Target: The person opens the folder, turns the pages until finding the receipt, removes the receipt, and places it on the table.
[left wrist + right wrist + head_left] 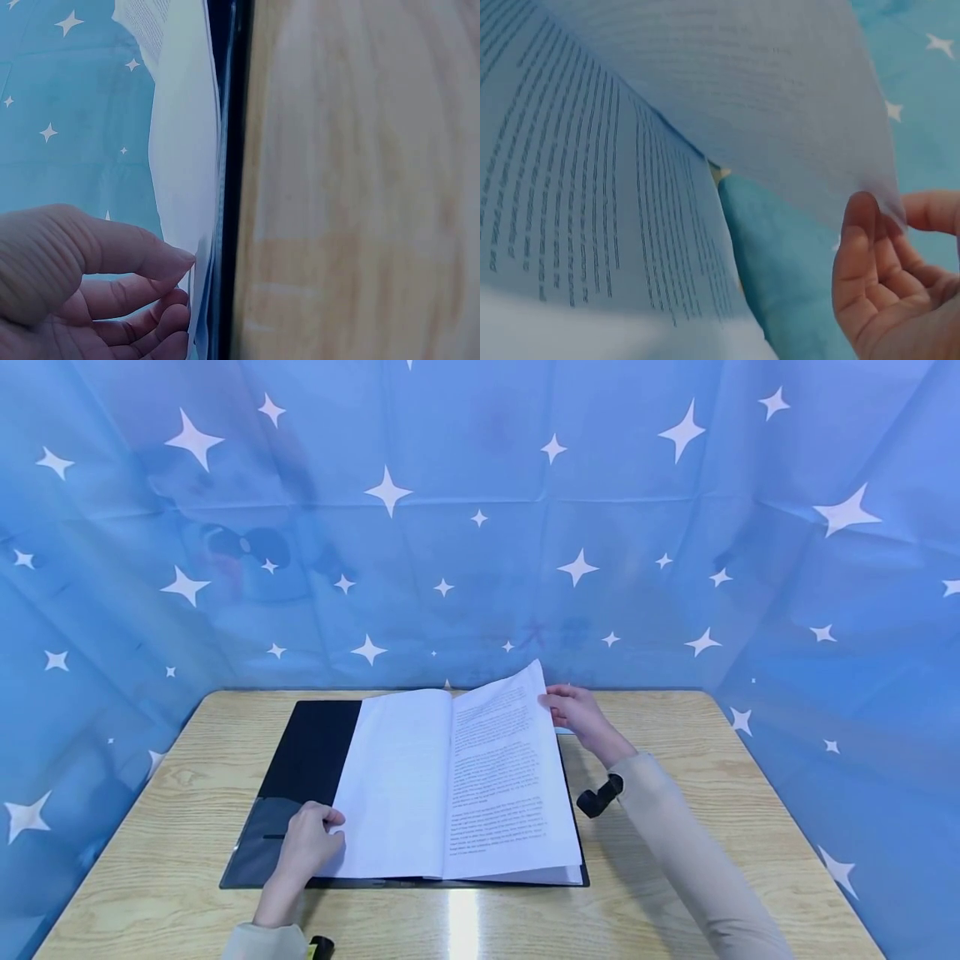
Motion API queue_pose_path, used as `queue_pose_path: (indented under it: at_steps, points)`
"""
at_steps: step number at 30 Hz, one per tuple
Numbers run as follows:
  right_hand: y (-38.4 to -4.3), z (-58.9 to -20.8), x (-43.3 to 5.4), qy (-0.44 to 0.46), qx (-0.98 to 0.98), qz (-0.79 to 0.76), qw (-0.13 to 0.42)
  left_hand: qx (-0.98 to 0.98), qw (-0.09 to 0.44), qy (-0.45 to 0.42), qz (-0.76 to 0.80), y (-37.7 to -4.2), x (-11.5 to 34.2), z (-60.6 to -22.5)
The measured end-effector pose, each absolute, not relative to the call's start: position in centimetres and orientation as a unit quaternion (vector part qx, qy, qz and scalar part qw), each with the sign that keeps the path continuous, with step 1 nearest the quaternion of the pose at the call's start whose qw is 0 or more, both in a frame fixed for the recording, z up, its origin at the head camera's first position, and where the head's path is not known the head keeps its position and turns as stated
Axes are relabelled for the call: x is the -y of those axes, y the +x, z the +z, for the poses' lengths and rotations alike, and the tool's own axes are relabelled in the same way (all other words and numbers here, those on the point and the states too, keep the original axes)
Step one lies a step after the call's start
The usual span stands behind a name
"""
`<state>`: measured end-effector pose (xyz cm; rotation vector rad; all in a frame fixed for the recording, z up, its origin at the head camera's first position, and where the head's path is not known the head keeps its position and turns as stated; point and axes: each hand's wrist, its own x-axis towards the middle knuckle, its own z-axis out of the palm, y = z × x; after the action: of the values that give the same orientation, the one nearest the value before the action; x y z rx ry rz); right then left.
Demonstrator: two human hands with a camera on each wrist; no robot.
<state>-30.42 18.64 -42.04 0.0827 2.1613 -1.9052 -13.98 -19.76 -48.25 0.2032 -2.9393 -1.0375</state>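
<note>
A black folder [318,739] lies spread on the table with a booklet of white printed pages open on it. My right hand [577,710] pinches a printed page [498,760] near its upper right corner, between thumb and fingers. That corner is raised, and in the right wrist view the lifted page [802,97] stands away from another printed page [592,172] beneath. At the lower left, my left hand [307,839] rests its loosely curled fingertips at the edge of the pale left page [397,777]. The left wrist view shows the thumb [157,255] touching this page's edge.
The wooden table [660,735] extends on both sides of the folder. A blue backdrop with white stars [480,568] hangs behind and at both sides. The folder's left cover has a clear pocket [255,852]. A small black device [600,796] is at the right wrist.
</note>
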Motion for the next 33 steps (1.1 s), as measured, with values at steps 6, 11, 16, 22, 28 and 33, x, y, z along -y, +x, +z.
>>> queue_pose_path:
  at_steps: [6,11,16,22,28,33]
  points:
    - [-29.5,-41.3,-18.0,0.005,-0.734,-0.663,0.148,0.941,0.013,0.069,-0.331,-14.0,19.8,-48.6]
    - [-28.8,-40.7,-17.3,-0.009,-0.739,-0.656,0.155,0.94,0.012,0.071,-0.333,-14.0,19.8,-48.6]
    - [-28.3,-40.1,-16.6,-0.02,-0.734,-0.661,0.157,0.941,0.012,0.066,-0.333,-14.0,19.9,-48.5]
    - [-27.9,-39.4,-15.9,-0.024,-0.73,-0.664,0.157,0.941,0.008,0.069,-0.332,-14.1,19.9,-48.5]
    - [-27.6,-38.7,-14.8,-0.033,-0.728,-0.667,0.155,0.941,0.006,0.068,-0.332,-14.1,19.9,-48.5]
    - [-27.7,-38.3,-13.7,-0.05,-0.728,-0.665,0.158,0.942,0.008,0.062,-0.331,-14.1,19.9,-48.3]
